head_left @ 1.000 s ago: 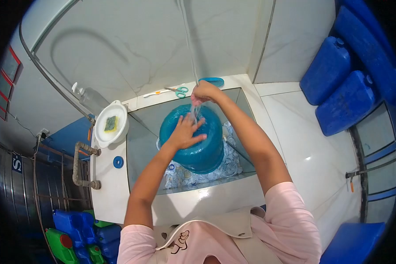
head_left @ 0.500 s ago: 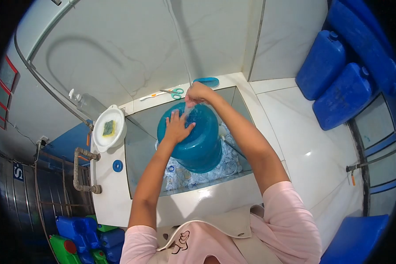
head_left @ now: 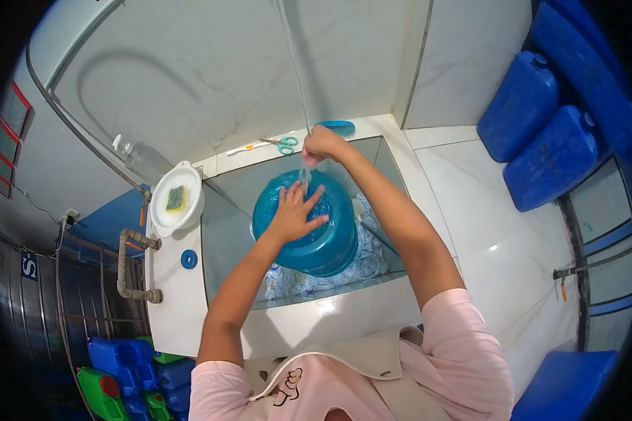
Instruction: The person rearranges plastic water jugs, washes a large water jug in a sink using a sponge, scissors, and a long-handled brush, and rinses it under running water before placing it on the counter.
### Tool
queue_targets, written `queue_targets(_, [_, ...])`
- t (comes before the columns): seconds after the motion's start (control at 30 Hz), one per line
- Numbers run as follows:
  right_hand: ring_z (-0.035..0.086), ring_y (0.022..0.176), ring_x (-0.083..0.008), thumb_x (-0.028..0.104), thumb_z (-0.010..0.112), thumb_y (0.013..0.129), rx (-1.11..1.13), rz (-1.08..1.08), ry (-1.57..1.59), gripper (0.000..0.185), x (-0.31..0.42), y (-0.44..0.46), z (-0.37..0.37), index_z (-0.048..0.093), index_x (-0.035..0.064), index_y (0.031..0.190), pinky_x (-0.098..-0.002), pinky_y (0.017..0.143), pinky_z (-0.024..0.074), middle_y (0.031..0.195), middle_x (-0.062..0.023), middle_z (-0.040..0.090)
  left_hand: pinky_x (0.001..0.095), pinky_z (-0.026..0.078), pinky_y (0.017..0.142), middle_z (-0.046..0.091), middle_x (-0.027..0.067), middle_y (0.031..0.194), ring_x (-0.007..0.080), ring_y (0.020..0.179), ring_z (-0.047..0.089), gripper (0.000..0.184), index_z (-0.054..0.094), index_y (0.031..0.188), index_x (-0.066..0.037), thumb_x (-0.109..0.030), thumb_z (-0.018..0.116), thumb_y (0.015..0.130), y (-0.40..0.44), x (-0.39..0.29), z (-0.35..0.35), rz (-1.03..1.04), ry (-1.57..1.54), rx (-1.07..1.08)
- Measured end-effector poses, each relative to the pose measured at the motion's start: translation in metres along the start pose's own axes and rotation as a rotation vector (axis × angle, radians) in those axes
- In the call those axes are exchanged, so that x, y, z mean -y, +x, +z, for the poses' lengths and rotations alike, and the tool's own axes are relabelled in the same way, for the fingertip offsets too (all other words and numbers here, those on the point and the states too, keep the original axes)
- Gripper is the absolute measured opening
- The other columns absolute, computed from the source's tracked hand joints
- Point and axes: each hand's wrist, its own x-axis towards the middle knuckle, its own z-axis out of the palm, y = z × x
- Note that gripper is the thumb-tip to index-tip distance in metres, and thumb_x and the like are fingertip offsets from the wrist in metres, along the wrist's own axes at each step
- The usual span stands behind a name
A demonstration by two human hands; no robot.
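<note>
A large translucent blue water jug [head_left: 337, 242] stands in the sunken basin [head_left: 228, 242], its round base facing up. My left hand [head_left: 293, 216] lies on that base with fingers spread. Over the far side of the jug, my right hand [head_left: 321, 145] is closed around the end of a thin pale hose [head_left: 295, 70] that hangs from above. Water [head_left: 305, 175] runs from below my right hand onto the jug's base near my left fingertips. Beneath the jug, many pale blue-and-white pieces [head_left: 316, 284] cover the basin floor; their kind is unclear.
On the back ledge lie teal-handled scissors [head_left: 286, 145], a toothbrush [head_left: 249, 148] and a blue brush [head_left: 339, 128]. At left are a white basin [head_left: 166, 223] with a sponge [head_left: 176, 199], a pump bottle [head_left: 144, 161], a blue ring [head_left: 188, 259] and pipes [head_left: 124, 266]. Blue jerrycans [head_left: 551, 158] stand right.
My left hand has slid a little right across the jug's base, its fingers spreading wider. My right hand still holds the hose, slightly farther right in view, and water keeps running.
</note>
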Motion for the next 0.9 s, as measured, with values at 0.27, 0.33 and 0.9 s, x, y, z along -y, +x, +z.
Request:
queue_targets(0.27, [0.065, 0.054, -0.0271, -0.004, 0.054, 0.073, 0.019, 0.028, 0.052, 0.011, 0.001, -0.006, -0.001, 0.06, -0.013, 0.077, -0.0333, 0.047, 0.0544, 0.069, -0.0214, 0.063, 0.0472, 0.026, 0.102, 0.042, 0.0149, 0.134, 0.0366, 0.125, 0.035, 0.062, 0.05, 0.123, -0.006, -0.054, 0.048, 0.084, 0.015, 0.031, 0.005, -0.331, -0.152, 0.042])
queue_targets(0.33, [0.065, 0.056, -0.0275, -0.005, 0.053, 0.074, 0.021, 0.03, 0.097, 0.012, 0.006, -0.014, -0.001, 0.06, -0.0134, 0.078, -0.0329, 0.049, 0.0549, 0.071, -0.022, 0.063, 0.0492, 0.025, 0.102, 0.042, 0.0145, 0.134, 0.0365, 0.124, 0.036, 0.061, 0.051, 0.123, -0.007, -0.054, 0.047, 0.084, 0.028, 0.025, -0.005, -0.42, -0.222, 0.09])
queue_targets(0.9, [0.029, 0.129, -0.0386, 0.037, 0.045, 0.09, -0.296, -0.275, -0.915, 0.051, -0.088, -0.116, 0.102, 0.037, 0.0158, 0.136, -0.0588, 0.099, 0.0262, 0.141, -0.0177, 0.03, 0.0529, 0.028, 0.102, 0.036, 0.0168, 0.138, 0.0396, 0.125, 0.036, 0.054, 0.041, 0.132, -0.008, -0.036, 0.051, 0.087, -0.079, -0.012, -0.031, -0.317, -0.178, 0.055])
